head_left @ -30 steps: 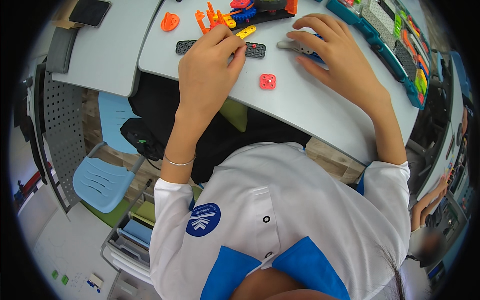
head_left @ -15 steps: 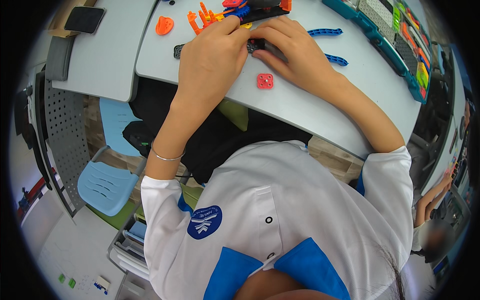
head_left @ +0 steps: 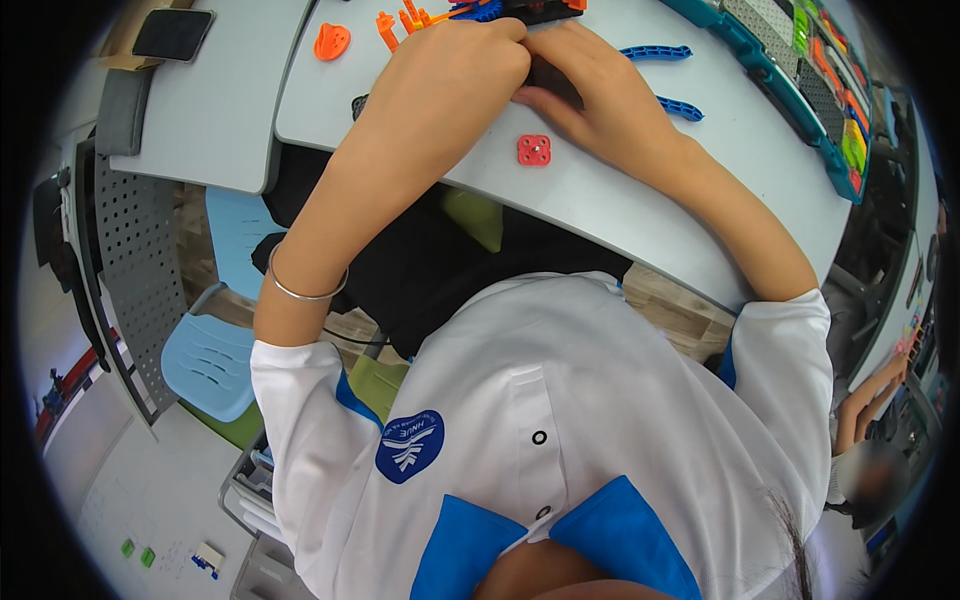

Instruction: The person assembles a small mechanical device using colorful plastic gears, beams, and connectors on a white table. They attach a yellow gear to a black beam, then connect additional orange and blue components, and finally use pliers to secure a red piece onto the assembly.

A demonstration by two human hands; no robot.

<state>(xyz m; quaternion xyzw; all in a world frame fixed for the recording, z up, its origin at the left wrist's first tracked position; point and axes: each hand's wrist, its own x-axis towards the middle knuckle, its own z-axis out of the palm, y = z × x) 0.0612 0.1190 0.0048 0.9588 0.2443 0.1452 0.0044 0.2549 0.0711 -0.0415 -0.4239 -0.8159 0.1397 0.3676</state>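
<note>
My left hand [head_left: 450, 85] and my right hand [head_left: 615, 105] meet over the table, fingers bent inward and closed. A black perforated beam lies mostly hidden beneath them; its end [head_left: 359, 105] peeks out left of my left wrist. Between my right thumb and index finger a dark part shows. What my left fingertips grip is covered by the hand's back. Just beyond the hands stands a built-up model with orange prongs [head_left: 388, 32] and a blue gear [head_left: 480, 10], cut off by the upper edge. A red square connector [head_left: 534, 150] lies on the near side.
Two blue curved strips [head_left: 657, 52] lie right of my right hand. An orange round piece [head_left: 332, 42] lies to the left. A teal case [head_left: 765, 72] of colourful parts borders the table's right. A phone [head_left: 173, 36] rests on the adjoining table. Another person's arm [head_left: 868, 400] shows far right.
My left hand has turned and shifted right, its elbow swinging outward, and now covers more of the black beam. The right hand stays nearly in place, its fingers slightly raised.
</note>
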